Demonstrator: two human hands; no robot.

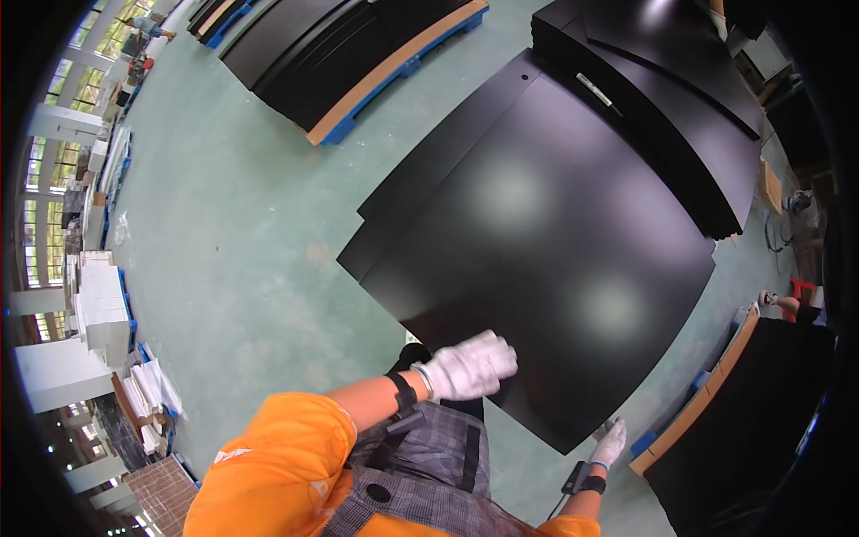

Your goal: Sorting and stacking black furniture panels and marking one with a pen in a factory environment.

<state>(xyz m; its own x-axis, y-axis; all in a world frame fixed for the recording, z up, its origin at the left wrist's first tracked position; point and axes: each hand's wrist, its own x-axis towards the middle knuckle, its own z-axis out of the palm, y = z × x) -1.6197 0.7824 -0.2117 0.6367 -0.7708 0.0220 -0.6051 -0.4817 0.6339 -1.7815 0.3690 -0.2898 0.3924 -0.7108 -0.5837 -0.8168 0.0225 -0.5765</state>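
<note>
A large, smooth black panel (573, 233) stretches out in front of me, its surface reflecting the overhead lights. My left hand (470, 365), in a white glove, is at the panel's near left edge with its fingers curled; whether they grip the edge is hidden. Close by the right edge, near the corner, my right hand (610, 441) also wears a white glove. Its fingers point upward and look slightly apart, with nothing visible in them. On the far end of the panel lies a small white strip-like object (595, 91).
Stacked black sheets (662, 54) stand beyond the panel. Another stack (313, 54) rests on a blue pallet (385, 92) at far left, and a third (752, 430) is to my right. White blocks (103, 295) line the left wall; someone's leg (783, 302) shows at right.
</note>
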